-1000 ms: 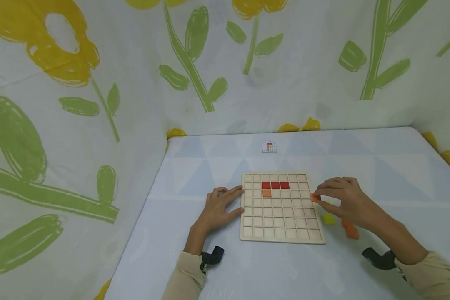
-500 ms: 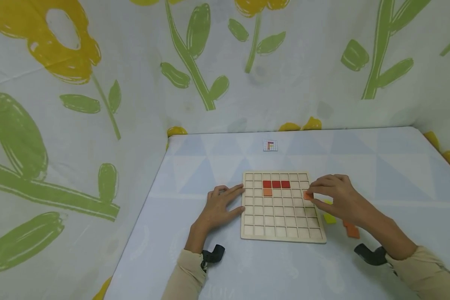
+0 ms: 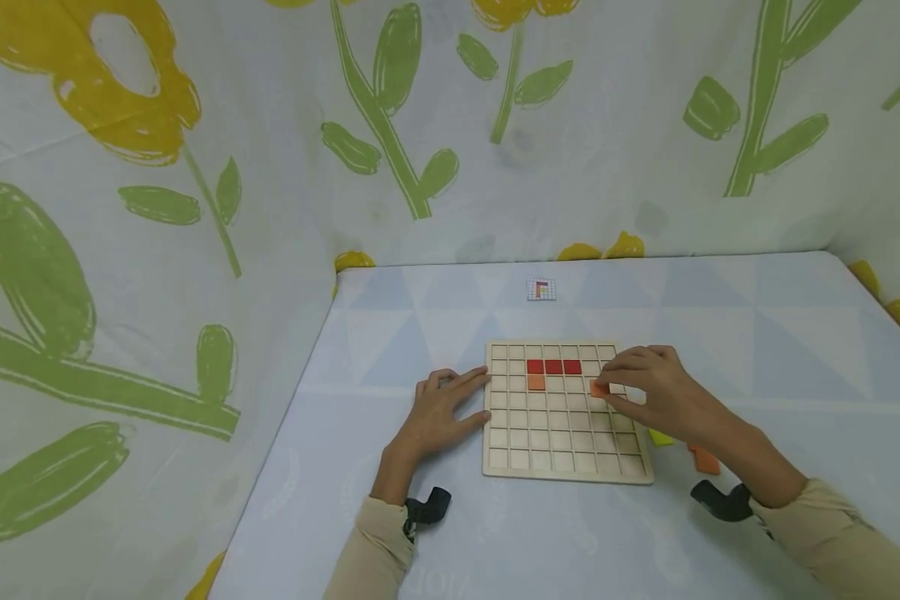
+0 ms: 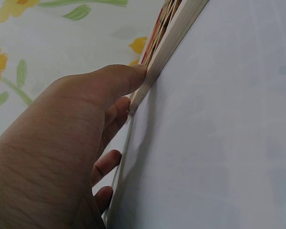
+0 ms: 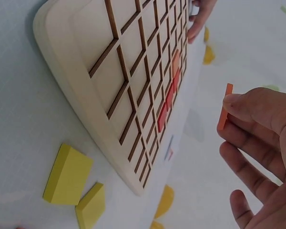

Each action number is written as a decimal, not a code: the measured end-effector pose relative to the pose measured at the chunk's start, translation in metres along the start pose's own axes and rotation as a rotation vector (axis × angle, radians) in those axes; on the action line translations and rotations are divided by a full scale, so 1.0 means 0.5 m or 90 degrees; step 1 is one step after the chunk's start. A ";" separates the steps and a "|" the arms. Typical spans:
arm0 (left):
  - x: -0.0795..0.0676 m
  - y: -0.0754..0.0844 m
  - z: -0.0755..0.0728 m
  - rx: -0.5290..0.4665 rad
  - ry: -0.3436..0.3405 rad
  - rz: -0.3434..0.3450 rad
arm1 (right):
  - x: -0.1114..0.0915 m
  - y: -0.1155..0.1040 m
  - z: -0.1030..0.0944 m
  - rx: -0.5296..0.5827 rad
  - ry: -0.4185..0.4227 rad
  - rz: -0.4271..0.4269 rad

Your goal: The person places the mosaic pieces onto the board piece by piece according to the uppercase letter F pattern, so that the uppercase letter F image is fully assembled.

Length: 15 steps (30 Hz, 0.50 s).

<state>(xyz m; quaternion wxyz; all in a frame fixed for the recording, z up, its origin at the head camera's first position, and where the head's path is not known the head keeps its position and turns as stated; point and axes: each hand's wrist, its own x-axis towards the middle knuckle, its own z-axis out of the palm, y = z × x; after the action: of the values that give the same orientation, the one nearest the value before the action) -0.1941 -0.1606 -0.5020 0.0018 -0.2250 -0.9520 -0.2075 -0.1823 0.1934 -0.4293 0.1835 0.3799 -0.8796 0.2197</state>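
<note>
A wooden grid board (image 3: 568, 467) lies flat on the table. Three red square tiles (image 3: 553, 367) sit side by side in one of its upper rows, with an orange tile (image 3: 536, 382) below the leftmost. My right hand (image 3: 656, 387) pinches another orange tile (image 5: 226, 107) between thumb and index finger, held above the board's right part. At the board's left edge rests my left hand (image 3: 441, 414), fingers extended. In the left wrist view its thumb (image 4: 128, 78) touches the wooden rim.
Two yellow tiles (image 5: 69, 175) lie on the table right of the board, near more orange tiles (image 3: 706, 460). A small card (image 3: 542, 289) printed with a coloured grid pattern lies behind the board. Flower-printed cloth (image 3: 607, 167) walls the table's back and left.
My right hand has carried the pinched orange tile leftward, from beside the board's right edge to over its squares. The left hand stays at the left edge.
</note>
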 end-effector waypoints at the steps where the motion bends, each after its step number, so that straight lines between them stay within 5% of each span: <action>1: 0.000 0.001 0.000 -0.002 0.001 -0.001 | 0.002 -0.001 0.000 -0.003 -0.004 0.001; 15: -0.001 -0.003 -0.002 -0.016 0.006 0.011 | 0.030 -0.008 0.025 -0.001 -0.018 -0.021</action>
<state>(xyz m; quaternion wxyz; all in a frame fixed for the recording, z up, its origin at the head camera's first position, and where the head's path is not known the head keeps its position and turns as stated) -0.1944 -0.1625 -0.5015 0.0049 -0.2323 -0.9473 -0.2204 -0.1908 0.1754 -0.4312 0.1751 0.3976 -0.8757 0.2106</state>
